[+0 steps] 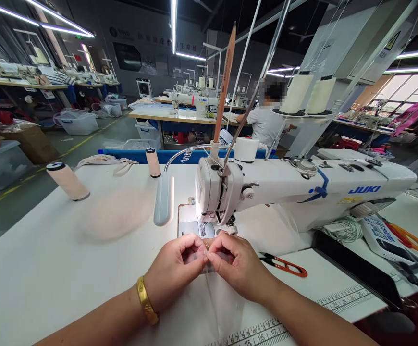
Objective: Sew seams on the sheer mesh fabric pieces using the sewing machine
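Note:
My left hand point(176, 262), with a gold bracelet on its wrist, and my right hand point(240, 266) meet fingertip to fingertip in front of the sewing machine's needle area point(203, 228). Both are closed in a pinch on a thin, sheer fabric point(214, 300), which hangs down below the fingers over the white table. What exactly lies between the fingertips is too small to tell. The white sewing machine point(277, 185) stands just beyond my hands. Orange-handled thread snips point(288, 266) lie to the right of my right hand.
Thread cones point(68, 181) and a grey lamp point(163, 202) stand left of the machine. Pale sheer cloth point(117, 214) lies on the left tabletop. A black phone-like slab point(355, 269) and a printed ruler point(266, 331) are at right. Another person point(266, 120) sits beyond.

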A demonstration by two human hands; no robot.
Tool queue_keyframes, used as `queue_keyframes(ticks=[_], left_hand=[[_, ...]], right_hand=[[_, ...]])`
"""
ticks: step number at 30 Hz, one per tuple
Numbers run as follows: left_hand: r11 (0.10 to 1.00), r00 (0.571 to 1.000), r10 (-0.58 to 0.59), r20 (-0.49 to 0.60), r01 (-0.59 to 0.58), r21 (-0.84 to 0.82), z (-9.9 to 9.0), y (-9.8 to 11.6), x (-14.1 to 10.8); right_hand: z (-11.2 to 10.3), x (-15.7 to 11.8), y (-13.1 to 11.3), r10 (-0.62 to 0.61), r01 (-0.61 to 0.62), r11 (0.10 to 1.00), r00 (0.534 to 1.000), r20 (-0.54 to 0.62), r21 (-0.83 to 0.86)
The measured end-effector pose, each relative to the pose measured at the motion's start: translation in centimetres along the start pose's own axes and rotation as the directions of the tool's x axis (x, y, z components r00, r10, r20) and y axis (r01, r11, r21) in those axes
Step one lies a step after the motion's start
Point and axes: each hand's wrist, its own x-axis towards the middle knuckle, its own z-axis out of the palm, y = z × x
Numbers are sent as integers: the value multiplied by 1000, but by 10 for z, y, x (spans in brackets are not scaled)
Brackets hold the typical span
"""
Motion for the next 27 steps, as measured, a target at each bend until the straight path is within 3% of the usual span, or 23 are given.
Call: queue_keyframes(ticks=[10, 18, 27], left_hand=[[996, 999, 31, 5, -31, -87, 2, -9, -1], [997, 997, -32, -65, 27, -71, 1, -2, -1], [1000, 995, 1, -105, -4, -29, -2, -3, -1]], right_hand=[[1, 1, 2, 17, -17, 1000, 1000, 13, -9], [1, 1, 1, 3, -3, 1000, 1000, 7, -14], [0, 0, 0, 8, -8, 1000, 1000, -3, -1]])
